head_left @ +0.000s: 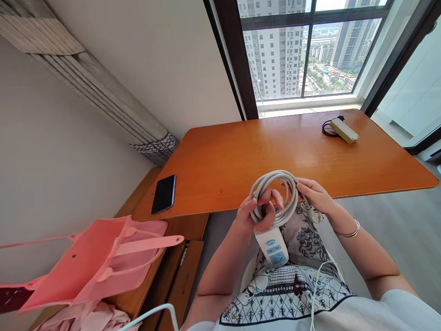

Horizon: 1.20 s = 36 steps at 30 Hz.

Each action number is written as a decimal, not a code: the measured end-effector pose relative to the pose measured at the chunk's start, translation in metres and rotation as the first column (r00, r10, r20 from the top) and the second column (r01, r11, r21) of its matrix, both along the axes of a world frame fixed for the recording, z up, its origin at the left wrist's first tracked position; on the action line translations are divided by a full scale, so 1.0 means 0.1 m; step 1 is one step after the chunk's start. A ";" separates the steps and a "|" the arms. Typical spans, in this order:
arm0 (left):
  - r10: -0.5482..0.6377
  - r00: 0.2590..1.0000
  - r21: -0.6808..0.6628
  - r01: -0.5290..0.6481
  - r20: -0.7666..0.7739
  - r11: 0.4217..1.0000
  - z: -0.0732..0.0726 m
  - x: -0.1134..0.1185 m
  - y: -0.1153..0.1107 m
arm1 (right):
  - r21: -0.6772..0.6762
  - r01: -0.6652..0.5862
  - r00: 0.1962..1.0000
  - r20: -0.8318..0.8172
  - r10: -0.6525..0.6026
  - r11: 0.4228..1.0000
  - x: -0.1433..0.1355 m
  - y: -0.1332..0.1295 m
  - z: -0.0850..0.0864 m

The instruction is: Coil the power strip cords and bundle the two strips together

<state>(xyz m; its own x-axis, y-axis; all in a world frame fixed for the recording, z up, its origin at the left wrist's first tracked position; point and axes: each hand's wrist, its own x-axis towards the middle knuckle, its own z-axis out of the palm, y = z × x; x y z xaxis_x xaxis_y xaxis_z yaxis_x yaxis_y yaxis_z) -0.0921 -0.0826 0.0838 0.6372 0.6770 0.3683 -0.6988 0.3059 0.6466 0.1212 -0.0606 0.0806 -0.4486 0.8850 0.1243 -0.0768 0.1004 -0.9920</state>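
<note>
Left hand point(248, 214) and right hand point(315, 195) hold the coiled cable point(277, 175), each grip closed

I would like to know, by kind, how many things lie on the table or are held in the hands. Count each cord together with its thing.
Power strip: 1
Dark phone-like device: 1
Beige block: 1
Total: 3
</note>
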 end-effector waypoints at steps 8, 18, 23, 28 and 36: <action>0.114 0.993 -0.032 -0.113 0.040 0.993 0.04 -0.04 0.09 | -0.239 -0.026 0.994 -0.113 -0.001 0.971 0.00 -0.18 -0.34; 0.084 0.994 -0.150 -0.073 0.068 0.986 -0.04 0.10 0.05 | -0.186 0.168 0.983 -0.038 -0.178 0.968 -0.30 -0.08 -0.53; 0.082 0.996 -0.109 -0.086 -0.042 0.990 -0.06 0.15 0.05 | -0.395 0.168 0.919 -0.268 -0.289 0.903 -0.52 -0.11 -0.50; 0.069 0.995 -0.178 -0.080 -0.069 0.981 -0.05 0.12 0.05 | -0.534 0.143 0.836 -0.386 -0.391 0.834 -0.43 -0.06 -0.40; 0.010 0.992 -0.097 -0.022 -0.129 0.995 -0.12 0.10 0.08 | -0.467 -0.020 0.838 -0.490 -0.240 0.884 -0.29 -0.09 -0.47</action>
<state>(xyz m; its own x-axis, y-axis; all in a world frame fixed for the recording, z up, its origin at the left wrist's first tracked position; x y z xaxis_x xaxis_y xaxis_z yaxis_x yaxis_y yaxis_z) -0.0822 -0.0744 0.0721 0.6636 0.7164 0.2153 -0.6173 0.3618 0.6986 0.0921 -0.0691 0.0341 -0.3258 0.9400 -0.1014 -0.6075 -0.2903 -0.7393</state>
